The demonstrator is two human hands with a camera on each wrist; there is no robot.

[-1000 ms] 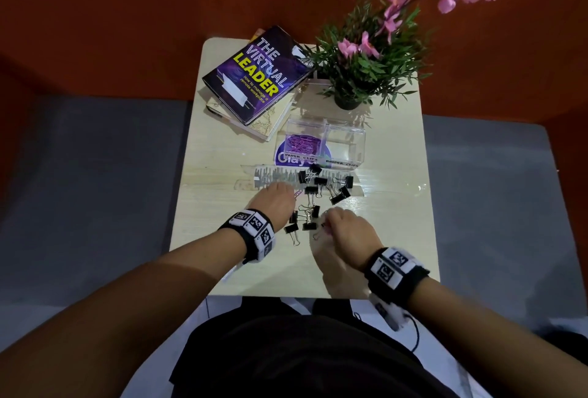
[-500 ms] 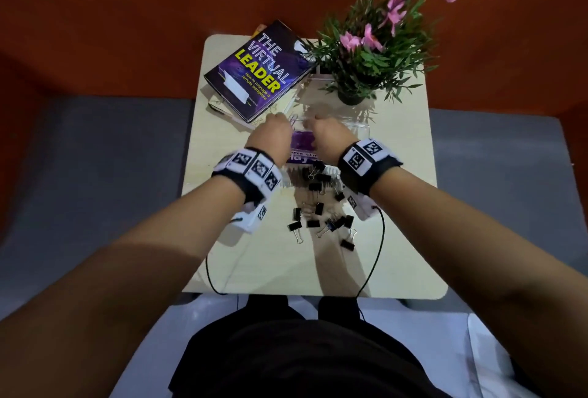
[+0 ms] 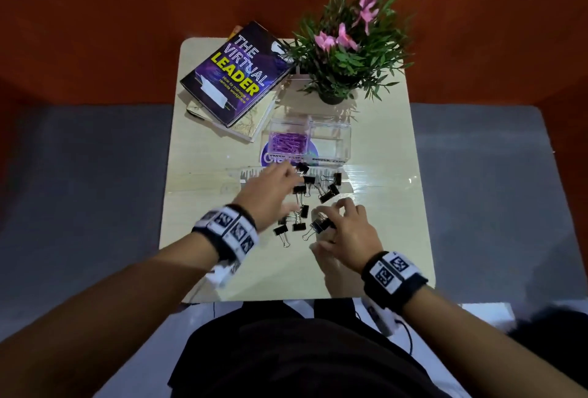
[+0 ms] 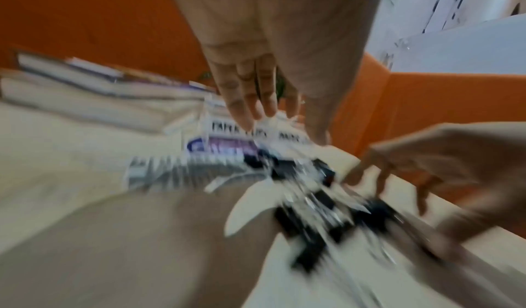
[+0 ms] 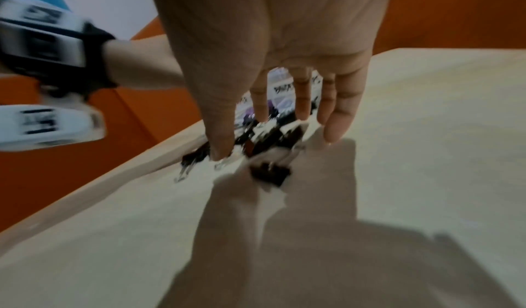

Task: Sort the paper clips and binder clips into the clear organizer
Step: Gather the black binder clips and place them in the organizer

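The clear organizer [image 3: 345, 146] stands mid-table; its left compartment holds purple paper clips [image 3: 288, 143], and the right one looks bare. Several black binder clips [image 3: 307, 179] lie scattered just in front of it, blurred in the left wrist view [image 4: 318, 198]. My left hand [image 3: 288, 189] reaches over the pile's left side with straight fingers [image 4: 242, 101], holding nothing. My right hand [image 3: 331, 222] hovers over the near clips [image 5: 270, 173], its fingers loosely bent and their tips down among them [image 5: 330, 130]. No grip on a clip shows.
Stacked books [image 3: 235, 79] lie at the back left and a potted plant [image 3: 337, 57] with pink flowers at the back right. A clear ruler [image 3: 254, 173] lies in front of the organizer. The table's near edge [image 3: 286, 297] is close to my body.
Half a second ago both hands were up at the organizer's paper-clip compartment. They have since drawn back toward me to the binder clip pile.
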